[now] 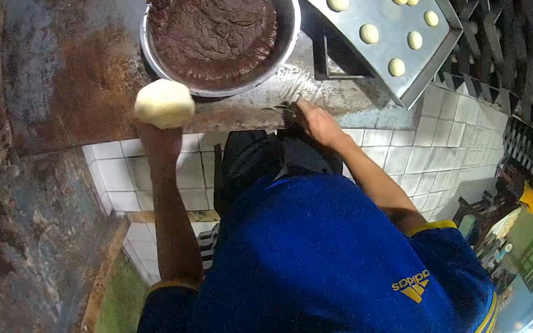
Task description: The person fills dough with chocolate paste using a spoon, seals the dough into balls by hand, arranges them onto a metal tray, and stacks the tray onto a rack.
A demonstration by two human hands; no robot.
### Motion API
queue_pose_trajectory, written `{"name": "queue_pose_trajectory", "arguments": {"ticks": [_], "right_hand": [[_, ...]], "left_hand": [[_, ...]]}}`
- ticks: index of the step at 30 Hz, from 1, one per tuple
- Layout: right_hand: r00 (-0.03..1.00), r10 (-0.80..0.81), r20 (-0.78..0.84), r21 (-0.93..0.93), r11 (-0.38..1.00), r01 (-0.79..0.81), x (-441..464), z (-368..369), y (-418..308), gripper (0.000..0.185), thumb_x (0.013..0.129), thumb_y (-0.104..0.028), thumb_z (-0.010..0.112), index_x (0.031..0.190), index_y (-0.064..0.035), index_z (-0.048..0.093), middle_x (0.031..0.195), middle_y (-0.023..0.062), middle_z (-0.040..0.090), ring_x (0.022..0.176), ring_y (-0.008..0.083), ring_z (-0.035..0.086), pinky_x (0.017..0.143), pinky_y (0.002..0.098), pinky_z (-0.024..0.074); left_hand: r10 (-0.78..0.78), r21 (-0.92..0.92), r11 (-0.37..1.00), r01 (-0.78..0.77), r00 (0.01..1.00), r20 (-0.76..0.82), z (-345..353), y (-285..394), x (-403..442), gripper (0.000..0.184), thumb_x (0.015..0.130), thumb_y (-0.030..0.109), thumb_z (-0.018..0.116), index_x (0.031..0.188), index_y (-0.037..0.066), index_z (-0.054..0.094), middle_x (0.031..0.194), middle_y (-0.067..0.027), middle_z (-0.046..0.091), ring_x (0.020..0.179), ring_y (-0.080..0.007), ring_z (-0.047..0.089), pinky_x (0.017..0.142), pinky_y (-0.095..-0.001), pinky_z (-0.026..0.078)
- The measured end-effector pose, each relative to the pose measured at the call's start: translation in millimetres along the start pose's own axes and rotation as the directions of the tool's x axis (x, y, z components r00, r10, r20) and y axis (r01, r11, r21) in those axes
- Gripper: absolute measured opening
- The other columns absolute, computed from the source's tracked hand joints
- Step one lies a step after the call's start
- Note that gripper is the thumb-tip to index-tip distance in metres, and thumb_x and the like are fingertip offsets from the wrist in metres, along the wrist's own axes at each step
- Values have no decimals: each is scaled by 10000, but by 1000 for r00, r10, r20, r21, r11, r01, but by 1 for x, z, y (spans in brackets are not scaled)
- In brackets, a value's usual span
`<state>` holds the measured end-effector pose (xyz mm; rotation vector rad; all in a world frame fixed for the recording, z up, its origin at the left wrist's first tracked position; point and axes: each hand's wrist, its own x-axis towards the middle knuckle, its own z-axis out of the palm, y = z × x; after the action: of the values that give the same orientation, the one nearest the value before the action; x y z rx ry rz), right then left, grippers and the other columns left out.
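Note:
A large pale dough ball point(164, 104) rests in my left hand point(160, 139), held up at the counter's front edge and hiding most of the fingers. My right hand point(318, 122) is at the same edge, its fingers closed around a small thin dark object that I cannot make out. Between and beyond my hands stands a round metal bowl point(296, 26) filled with thick dark brown paste point(216, 22). To the right, a tilted metal tray point(393, 37) holds several small pale dough balls, three of them touching near its far side.
The worn counter point(69, 80) extends to the left. A dark metal frame point(325, 60) lies beneath the tray. Dark slatted racks point(501, 39) stand at the right, with white wall tiles point(413, 151) below the counter edge.

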<state>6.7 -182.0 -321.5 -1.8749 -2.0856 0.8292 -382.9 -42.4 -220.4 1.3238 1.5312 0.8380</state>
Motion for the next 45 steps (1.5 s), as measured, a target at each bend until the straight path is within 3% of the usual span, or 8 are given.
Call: {"name": "queue_pose_trajectory", "arguments": {"ticks": [6,8,13,20,26,37,43,45], "right_hand": [[994,-110,-8,194,975,110,107,-96,-91,307,970,-49,614,1272,-92,593,1149,225,658,1051,467,670,885,520,576],[992,-127,-17,63,990,128,147,-103,-98,412,914,-8,613,1310,-117,585,1210,215,646,1053,468,675,894,526,578],[947,-182,-266,-109,981,158,266,-81,-54,404,924,-70,637,1323,-129,638,1177,211,647,1032,465,693,854,545,584],[969,-238,-72,-395,899,192,342,-91,-43,412,995,-112,499,1343,-208,696,1112,135,651,1022,334,727,857,501,607],[979,-195,-64,-336,928,162,297,-90,-57,406,963,-101,526,1320,-202,691,1172,136,653,990,377,736,824,507,621],[989,-142,37,-309,940,147,249,-80,-72,436,922,-78,571,1334,-168,684,1235,150,673,1004,347,752,820,465,630],[984,-165,-61,-80,984,160,238,-71,-55,373,938,-176,662,1306,-144,714,1271,180,710,1040,371,742,941,466,584],[955,55,291,330,931,-154,239,-89,-59,294,986,-251,679,1225,-105,766,1162,184,757,1006,331,738,936,424,558]], "left_hand": [[260,548,836,36,853,-453,-16,-59,-12,575,772,17,876,1272,-24,594,1196,-148,695,1084,-285,703,952,-421,574],[136,206,976,-74,942,-307,-20,-13,-18,598,757,18,894,1276,-28,600,1219,-148,686,1082,-285,701,947,-419,574],[167,183,974,-134,969,-180,-15,-7,-24,602,782,43,890,1307,-25,603,1217,-174,694,1079,-287,709,944,-420,567],[165,318,944,-90,962,-218,-7,-20,-43,567,798,41,861,1306,-17,617,1206,-161,726,1117,-284,712,956,-416,563],[-133,53,988,146,972,-195,-6,28,-33,439,820,42,855,1225,7,689,1156,-120,760,1069,-252,733,942,-384,566],[58,-7,998,-60,988,-141,12,46,-16,359,852,43,845,1185,18,713,1076,-76,781,995,-177,744,896,-347,577],[16,105,994,-10,998,-59,10,21,-6,370,819,88,865,1156,5,739,1072,-118,796,977,-220,771,859,-366,596],[52,292,955,-45,999,-15,11,23,1,373,806,103,870,1144,1,748,1067,-136,799,976,-239,779,854,-371,600]]}}
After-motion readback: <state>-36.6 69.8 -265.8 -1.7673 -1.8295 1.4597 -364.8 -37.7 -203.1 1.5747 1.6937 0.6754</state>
